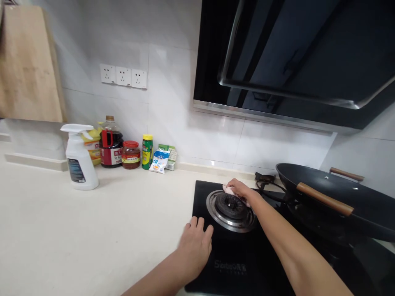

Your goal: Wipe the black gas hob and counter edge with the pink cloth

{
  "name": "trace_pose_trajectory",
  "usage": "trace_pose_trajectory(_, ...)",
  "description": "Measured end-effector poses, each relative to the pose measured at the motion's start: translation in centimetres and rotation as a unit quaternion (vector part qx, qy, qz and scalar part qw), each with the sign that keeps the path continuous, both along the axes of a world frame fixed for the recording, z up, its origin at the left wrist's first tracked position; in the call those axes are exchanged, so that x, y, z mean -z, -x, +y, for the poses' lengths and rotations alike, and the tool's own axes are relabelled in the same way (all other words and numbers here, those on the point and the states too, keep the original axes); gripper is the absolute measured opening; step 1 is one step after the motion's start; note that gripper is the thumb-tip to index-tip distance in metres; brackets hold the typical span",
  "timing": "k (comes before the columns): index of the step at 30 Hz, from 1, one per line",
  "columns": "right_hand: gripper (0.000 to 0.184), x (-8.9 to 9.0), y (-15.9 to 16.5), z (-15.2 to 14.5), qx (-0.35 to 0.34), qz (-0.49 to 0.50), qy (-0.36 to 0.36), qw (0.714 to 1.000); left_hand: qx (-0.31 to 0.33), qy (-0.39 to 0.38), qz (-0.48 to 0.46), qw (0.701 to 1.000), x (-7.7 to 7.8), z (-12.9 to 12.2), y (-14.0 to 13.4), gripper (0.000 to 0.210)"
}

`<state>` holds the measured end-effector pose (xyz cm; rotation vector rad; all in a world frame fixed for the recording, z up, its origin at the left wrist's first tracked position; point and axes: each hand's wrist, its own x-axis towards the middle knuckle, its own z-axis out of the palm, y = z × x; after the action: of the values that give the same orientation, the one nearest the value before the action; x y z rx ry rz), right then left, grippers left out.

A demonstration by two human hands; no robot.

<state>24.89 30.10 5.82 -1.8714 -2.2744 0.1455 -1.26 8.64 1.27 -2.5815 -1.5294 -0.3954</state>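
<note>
A pale cloth is pressed under my right hand, whose fingers are closed on it at the back rim of the left burner. The burner has a dark cap inside a metal ring, set in the black glass gas stove. At the stove's left edge, my left hand rests with its fingers apart and nothing in them. My right forearm crosses over the stove and hides part of the burner's right side.
A black wok with wooden handles sits on the stove's right side. The range hood hangs above. On the counter stand a white spray bottle, a soy sauce jug, a red-lidded jar and seasoning packets.
</note>
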Motion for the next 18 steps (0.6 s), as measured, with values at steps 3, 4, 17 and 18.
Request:
trace_pose_trajectory(3, 0.043, 0.0, 0.1, -1.1, 0.015, -0.023, -0.004, 1.0, 0.011, 0.003, -0.01, 1.0, -0.5, -0.1, 0.4, 0.034)
trace_pose_trajectory(4, 0.043, -0.1, 0.1, -1.4, 0.023, -0.031, -0.007, 0.999, 0.015, 0.002, -0.014, 1.0, -0.6, -0.1, 0.5, 0.034)
trace_pose_trajectory(17, 0.074, -1.4, 2.3, -0.3, 0.13, -0.088, 0.059, 0.986, 0.01, 0.01, 0.007, 1.0, -0.8, -0.3, 0.5, 0.034)
trace_pose_trajectory(18, 0.075, -1.2, 3.1, -0.2, 0.122, -0.092, 0.053, 0.987, 0.008, 0.013, 0.012, 1.0, -1.0, -0.4, 0.6, 0.034)
